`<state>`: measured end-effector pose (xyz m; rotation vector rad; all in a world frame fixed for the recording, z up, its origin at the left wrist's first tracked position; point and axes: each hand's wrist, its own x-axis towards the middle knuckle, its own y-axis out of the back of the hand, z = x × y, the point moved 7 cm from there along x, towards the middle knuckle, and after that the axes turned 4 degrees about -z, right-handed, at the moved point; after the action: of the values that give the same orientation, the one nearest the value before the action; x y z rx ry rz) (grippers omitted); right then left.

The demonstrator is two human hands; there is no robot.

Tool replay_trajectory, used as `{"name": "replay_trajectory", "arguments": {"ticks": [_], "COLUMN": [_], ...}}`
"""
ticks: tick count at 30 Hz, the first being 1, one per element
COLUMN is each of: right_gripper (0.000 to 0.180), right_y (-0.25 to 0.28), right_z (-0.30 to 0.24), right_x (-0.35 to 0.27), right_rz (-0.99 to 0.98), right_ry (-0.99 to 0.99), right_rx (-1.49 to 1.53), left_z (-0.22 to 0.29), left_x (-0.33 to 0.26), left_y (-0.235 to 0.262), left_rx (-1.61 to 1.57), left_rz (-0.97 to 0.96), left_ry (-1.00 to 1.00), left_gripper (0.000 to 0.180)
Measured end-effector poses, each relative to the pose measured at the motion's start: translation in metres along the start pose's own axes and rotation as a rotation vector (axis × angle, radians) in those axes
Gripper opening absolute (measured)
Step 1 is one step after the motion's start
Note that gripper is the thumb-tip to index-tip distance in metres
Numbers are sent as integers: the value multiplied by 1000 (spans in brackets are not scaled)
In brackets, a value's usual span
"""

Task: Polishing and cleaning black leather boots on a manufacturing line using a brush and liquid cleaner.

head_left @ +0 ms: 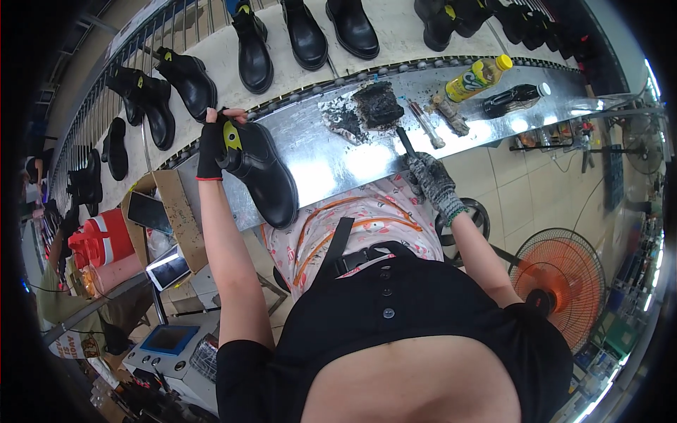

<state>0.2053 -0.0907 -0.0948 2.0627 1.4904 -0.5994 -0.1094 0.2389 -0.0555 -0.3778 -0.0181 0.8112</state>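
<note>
My left hand (212, 144), in a black fingerless glove, grips the top of a black ankle boot (266, 176) with a yellow-green patch at its opening. The boot tilts over the near edge of the metal worktable (317, 169), toe toward me. In a grey knitted glove, my right hand (434, 183) closes around a slim black stick-like tool (405, 141), whose far end points at a crusted black block (379, 106). That block lies on a blackened, crumpled sheet (343, 116). Beside it rests a brush-like tool with a pale handle (426, 125).
A conveyor (282, 21) with several black boots runs along the table's far side. A yellow-capped bottle (476, 79) and a dark white-capped bottle (515, 100) are at right. A cardboard box (176, 211) stands left; an orange fan (557, 289) is at lower right.
</note>
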Motion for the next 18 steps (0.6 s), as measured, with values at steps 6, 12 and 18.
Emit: {"name": "replay_trajectory", "arguments": {"ticks": [6, 12, 18], "right_gripper": [48, 40, 31], "right_y": [25, 33, 25], "right_z": [-42, -92, -44], "right_x": [1, -3, 10], "right_rz": [98, 107, -57], "right_ry": [-63, 27, -102], "right_rx": [-830, -1233, -556], "left_z": [-9, -5, -2], "left_x": [2, 8, 5], "left_y": [-5, -14, -22], "left_rx": [-35, -87, 35], "left_rz": [8, -34, -74], "left_ry": [63, -12, -62], "left_gripper": [73, 74, 80]}}
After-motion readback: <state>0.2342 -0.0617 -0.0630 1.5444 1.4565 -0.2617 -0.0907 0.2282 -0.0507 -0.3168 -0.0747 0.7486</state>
